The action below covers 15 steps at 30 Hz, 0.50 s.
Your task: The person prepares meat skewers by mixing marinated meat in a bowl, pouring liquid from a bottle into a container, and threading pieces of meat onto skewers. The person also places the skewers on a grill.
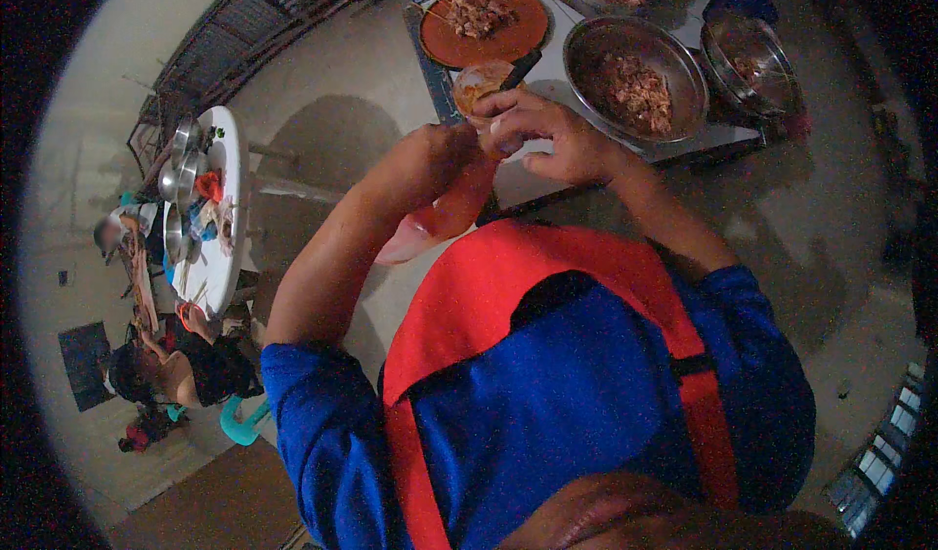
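Observation:
My left hand (458, 143) is closed around the gathered part of a pinkish see-through plastic bag (473, 191), which hangs down towards the red apron. Against it, my right hand (546, 136) has bent fingers at the same spot; what they pinch is hidden. Just beyond the fingers are a rounded clear thing with orange-red smears (476, 85), perhaps a container or part of a bag, and a black handle (522, 70). Further off, a round orange-brown board or tray (440, 44) bears meat pieces (476, 16) and thin skewers.
A steel bowl (575, 74) of meat stands right of my hands on the white table (542, 96). More steel bowls stand beyond and at the right edge (784, 59). At far left, people sit by a round white table (227, 147) with bowls and bags.

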Each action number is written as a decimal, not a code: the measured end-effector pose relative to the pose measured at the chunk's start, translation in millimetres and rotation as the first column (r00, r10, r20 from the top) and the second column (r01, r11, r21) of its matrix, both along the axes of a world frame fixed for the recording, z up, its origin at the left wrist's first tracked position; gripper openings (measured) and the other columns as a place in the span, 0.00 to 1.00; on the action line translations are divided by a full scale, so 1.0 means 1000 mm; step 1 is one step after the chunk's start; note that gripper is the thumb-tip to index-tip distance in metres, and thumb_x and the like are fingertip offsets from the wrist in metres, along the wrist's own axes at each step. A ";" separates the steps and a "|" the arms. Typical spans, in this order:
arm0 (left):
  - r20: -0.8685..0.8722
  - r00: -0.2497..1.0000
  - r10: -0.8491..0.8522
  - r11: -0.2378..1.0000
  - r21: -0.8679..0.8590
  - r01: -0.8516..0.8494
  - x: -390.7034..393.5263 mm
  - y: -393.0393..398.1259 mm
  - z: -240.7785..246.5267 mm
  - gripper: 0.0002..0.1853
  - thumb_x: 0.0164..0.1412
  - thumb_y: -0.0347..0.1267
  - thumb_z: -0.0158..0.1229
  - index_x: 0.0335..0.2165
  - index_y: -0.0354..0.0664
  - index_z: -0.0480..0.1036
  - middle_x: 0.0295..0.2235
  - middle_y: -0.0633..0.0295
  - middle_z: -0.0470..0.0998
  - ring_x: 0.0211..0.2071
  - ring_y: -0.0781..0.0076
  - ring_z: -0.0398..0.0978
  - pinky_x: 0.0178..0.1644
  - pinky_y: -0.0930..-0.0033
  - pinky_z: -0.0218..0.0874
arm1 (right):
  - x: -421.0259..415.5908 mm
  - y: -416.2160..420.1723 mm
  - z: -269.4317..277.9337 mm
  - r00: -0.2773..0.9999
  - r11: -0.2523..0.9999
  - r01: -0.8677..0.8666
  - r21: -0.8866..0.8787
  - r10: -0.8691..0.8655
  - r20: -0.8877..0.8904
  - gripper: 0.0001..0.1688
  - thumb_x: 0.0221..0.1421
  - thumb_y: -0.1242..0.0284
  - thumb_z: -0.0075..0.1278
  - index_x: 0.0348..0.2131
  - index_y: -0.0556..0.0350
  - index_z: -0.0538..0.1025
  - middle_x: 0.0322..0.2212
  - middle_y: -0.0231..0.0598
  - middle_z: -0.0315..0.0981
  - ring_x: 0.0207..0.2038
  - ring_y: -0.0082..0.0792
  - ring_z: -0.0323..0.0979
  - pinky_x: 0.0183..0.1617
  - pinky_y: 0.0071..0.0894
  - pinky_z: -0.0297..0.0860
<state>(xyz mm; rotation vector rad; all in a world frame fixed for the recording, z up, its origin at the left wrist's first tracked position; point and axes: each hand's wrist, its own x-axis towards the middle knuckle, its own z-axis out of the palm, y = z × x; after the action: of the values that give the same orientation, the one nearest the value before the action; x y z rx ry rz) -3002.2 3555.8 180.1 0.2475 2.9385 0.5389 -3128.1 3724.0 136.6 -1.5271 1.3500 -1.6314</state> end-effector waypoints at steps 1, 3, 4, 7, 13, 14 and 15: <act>0.000 1.000 0.031 0.999 0.044 -0.031 0.001 0.001 -0.003 0.10 0.51 0.28 0.46 0.33 0.37 0.68 0.29 0.51 0.74 0.32 0.54 0.73 0.32 0.60 0.64 | 0.003 0.000 0.004 0.988 0.990 0.107 0.095 -0.096 -0.117 0.18 0.38 0.79 0.53 0.35 0.53 0.73 0.39 0.39 0.66 0.39 0.31 0.67 0.40 0.28 0.65; 0.030 0.996 0.083 0.992 0.091 -0.086 0.001 0.002 -0.006 0.09 0.50 0.28 0.48 0.32 0.37 0.69 0.28 0.51 0.74 0.31 0.54 0.73 0.32 0.60 0.64 | 0.010 0.000 0.016 0.899 0.907 0.344 0.243 -0.243 -0.365 0.22 0.37 0.75 0.55 0.38 0.52 0.72 0.37 0.41 0.68 0.40 0.34 0.68 0.41 0.30 0.65; 0.060 0.993 0.105 0.989 0.095 -0.110 0.001 0.003 -0.007 0.08 0.49 0.28 0.49 0.30 0.38 0.69 0.27 0.51 0.74 0.30 0.53 0.73 0.32 0.61 0.64 | 0.013 -0.001 0.017 0.894 0.881 0.345 0.323 -0.203 -0.400 0.22 0.37 0.75 0.55 0.39 0.52 0.72 0.37 0.42 0.68 0.40 0.35 0.68 0.41 0.31 0.65; 0.012 0.998 0.067 0.996 0.057 -0.067 0.005 -0.002 -0.009 0.07 0.48 0.28 0.50 0.29 0.38 0.70 0.26 0.51 0.74 0.29 0.53 0.73 0.32 0.61 0.63 | 0.011 -0.003 0.016 0.854 0.884 0.337 0.325 -0.141 -0.501 0.23 0.37 0.75 0.56 0.39 0.51 0.71 0.35 0.43 0.69 0.39 0.37 0.67 0.41 0.31 0.65; 0.078 0.991 0.105 0.994 -0.011 -0.104 0.003 -0.010 -0.003 0.09 0.50 0.28 0.49 0.32 0.39 0.70 0.28 0.50 0.74 0.30 0.53 0.73 0.32 0.61 0.63 | 0.001 0.008 0.002 0.791 0.929 0.368 -0.044 -0.338 -0.510 0.21 0.36 0.78 0.56 0.35 0.51 0.71 0.35 0.41 0.67 0.39 0.39 0.67 0.41 0.32 0.65; 0.107 0.984 0.144 0.989 0.001 -0.145 0.003 -0.010 -0.002 0.09 0.50 0.28 0.49 0.32 0.39 0.70 0.28 0.50 0.74 0.30 0.53 0.73 0.32 0.61 0.63 | -0.002 0.013 0.001 0.799 0.910 0.414 0.024 -0.351 -0.488 0.21 0.35 0.78 0.56 0.35 0.50 0.71 0.35 0.40 0.67 0.39 0.40 0.66 0.42 0.32 0.64; 0.137 0.972 0.192 0.979 0.047 -0.199 0.005 -0.009 0.000 0.09 0.50 0.28 0.49 0.33 0.39 0.70 0.28 0.50 0.75 0.31 0.53 0.73 0.33 0.61 0.63 | -0.006 0.017 0.000 0.805 0.886 0.455 0.087 -0.368 -0.465 0.21 0.35 0.78 0.57 0.34 0.50 0.71 0.34 0.40 0.66 0.39 0.40 0.66 0.43 0.33 0.64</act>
<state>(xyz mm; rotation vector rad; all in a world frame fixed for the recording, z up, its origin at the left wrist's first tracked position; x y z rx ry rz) -2996.7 3546.9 180.4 -0.0709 2.8370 0.6439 -3134.4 3741.0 136.9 -1.6162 2.1547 -1.3683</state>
